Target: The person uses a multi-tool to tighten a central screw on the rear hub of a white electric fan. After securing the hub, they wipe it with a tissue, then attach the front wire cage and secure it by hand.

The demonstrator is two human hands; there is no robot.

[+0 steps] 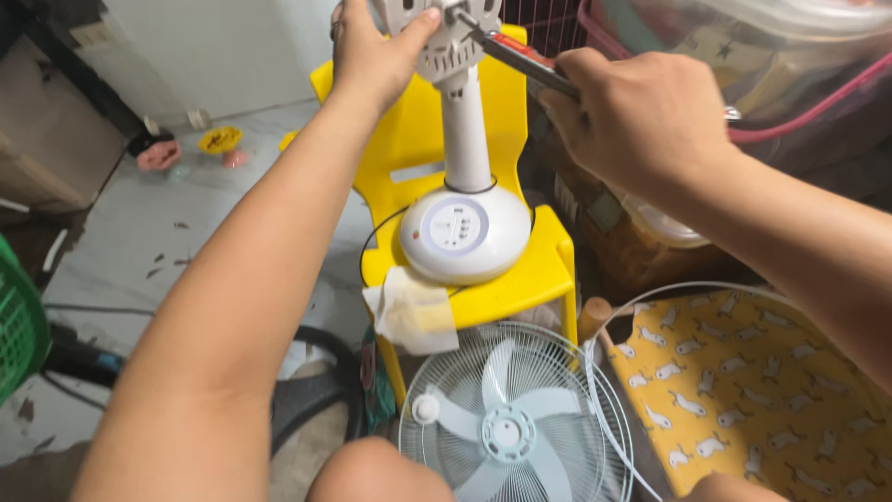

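Note:
A white stand fan (462, 223) without its blades stands on a yellow plastic chair (520, 279). My left hand (372, 51) grips the fan's motor head (446, 37) at the top of the view. My right hand (641, 116) holds pliers with red handles (520, 56), and their tip touches the motor head. The fan's round base carries a control panel. A pale blue blade set lies in a white wire fan guard (511, 418) on the floor below the chair.
A crumpled white cloth (413, 311) hangs off the chair's front left corner. A yellow patterned cushion (743, 390) lies at the right, clear plastic bins (743, 56) behind it. A green basket (19, 325) stands at the left edge. A black cord crosses the floor.

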